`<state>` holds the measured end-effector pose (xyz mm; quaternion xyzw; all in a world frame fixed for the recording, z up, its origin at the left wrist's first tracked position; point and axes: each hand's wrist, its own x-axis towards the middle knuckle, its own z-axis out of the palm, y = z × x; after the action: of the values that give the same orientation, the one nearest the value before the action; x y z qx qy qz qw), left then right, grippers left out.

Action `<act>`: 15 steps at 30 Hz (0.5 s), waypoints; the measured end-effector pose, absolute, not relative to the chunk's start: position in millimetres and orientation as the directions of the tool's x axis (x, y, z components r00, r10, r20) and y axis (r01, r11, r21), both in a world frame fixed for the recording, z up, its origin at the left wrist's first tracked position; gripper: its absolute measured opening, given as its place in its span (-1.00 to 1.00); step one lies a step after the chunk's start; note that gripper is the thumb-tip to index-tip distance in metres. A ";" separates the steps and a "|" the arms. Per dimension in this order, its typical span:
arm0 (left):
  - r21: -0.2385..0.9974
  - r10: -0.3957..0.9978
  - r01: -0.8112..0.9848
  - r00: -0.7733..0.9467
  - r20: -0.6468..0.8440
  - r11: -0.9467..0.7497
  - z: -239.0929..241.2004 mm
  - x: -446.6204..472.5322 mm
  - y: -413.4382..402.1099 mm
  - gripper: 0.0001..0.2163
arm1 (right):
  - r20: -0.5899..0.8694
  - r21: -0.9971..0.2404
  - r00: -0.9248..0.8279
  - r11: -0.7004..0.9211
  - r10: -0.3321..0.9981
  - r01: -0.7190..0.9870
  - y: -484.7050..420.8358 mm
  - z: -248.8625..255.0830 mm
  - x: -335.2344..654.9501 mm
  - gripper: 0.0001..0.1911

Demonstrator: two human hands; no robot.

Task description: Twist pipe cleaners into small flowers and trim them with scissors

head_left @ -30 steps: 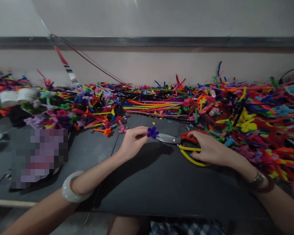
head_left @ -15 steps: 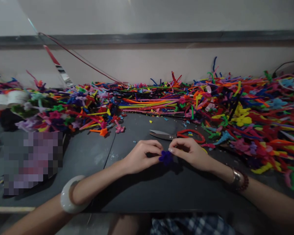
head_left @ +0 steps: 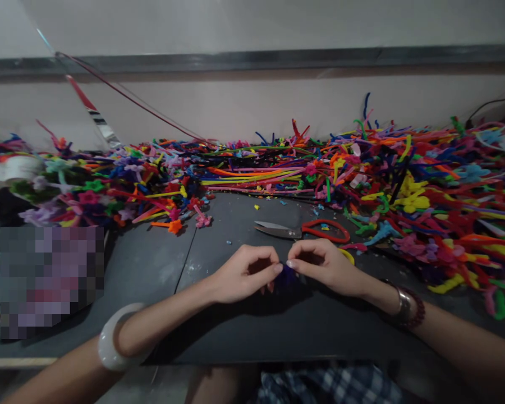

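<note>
Between my fingertips is a small dark-blue pipe-cleaner flower, partly covered and blurred against the dark table. My left hand pinches it from the left with thumb and forefinger. From the right, my right hand pinches its upper edge with thumb and fingers. The two hands nearly meet over the flower. Just beyond them lie scissors with red handles, blades pointing left. A yellow loop shows behind my right hand.
A dark table lies under my hands. Heaped pipe cleaners run along the wall, with pipe-cleaner flowers at left and a larger pile at right. A pixelated patch covers something at left. Small scraps lie near the scissors.
My fingers have shifted on the blue flower, which has turned and now shows less of its petals. My left thumb has moved further over it. The view has shifted slightly.
</note>
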<state>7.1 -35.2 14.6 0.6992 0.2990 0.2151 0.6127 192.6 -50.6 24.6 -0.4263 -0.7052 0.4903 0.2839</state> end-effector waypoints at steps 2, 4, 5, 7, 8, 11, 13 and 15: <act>0.984 0.660 0.158 0.749 -0.065 -0.084 14.9 8.3 -37.0 -0.80 | -0.008 -0.939 -0.476 0.157 0.879 0.307 -51.7 24.5 191.9 -0.80; 0.987 0.661 0.137 0.749 -0.050 -0.081 15.3 8.6 -37.8 -0.80 | -0.009 -0.943 -0.475 0.150 0.880 0.296 -52.3 24.7 192.0 -0.80; 0.989 0.665 0.124 0.745 -0.041 -0.078 15.5 8.5 -37.9 -0.80 | -0.010 -0.945 -0.474 0.147 0.880 0.292 -52.4 24.9 192.2 -0.80; 0.992 0.674 0.106 0.738 -0.029 -0.074 15.5 8.2 -37.8 -0.80 | -0.009 -0.947 -0.476 0.145 0.880 0.285 -52.5 25.5 192.8 -0.80; 0.992 0.676 0.102 0.736 -0.026 -0.073 15.5 8.0 -37.7 -0.80 | -0.005 -0.949 -0.477 0.147 0.879 0.280 -52.6 25.7 193.2 -0.80; 0.992 0.680 0.102 0.732 -0.029 -0.069 15.0 7.9 -37.5 -0.79 | 0.001 -0.951 -0.482 0.150 0.876 0.270 -52.7 26.1 194.1 -0.80; 0.993 0.682 0.103 0.730 -0.033 -0.062 14.9 8.0 -37.6 -0.79 | -0.005 -0.951 -0.481 0.145 0.876 0.275 -52.6 25.7 194.4 -0.80; 0.994 0.682 0.099 0.731 -0.036 -0.054 15.1 8.3 -37.6 -0.80 | -0.013 -0.948 -0.480 0.142 0.877 0.285 -52.4 25.0 194.2 -0.79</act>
<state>8.3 -37.6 15.1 0.6877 0.2838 0.2326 0.6264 194.2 -52.4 25.0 -0.4170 -0.6966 0.5048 0.2932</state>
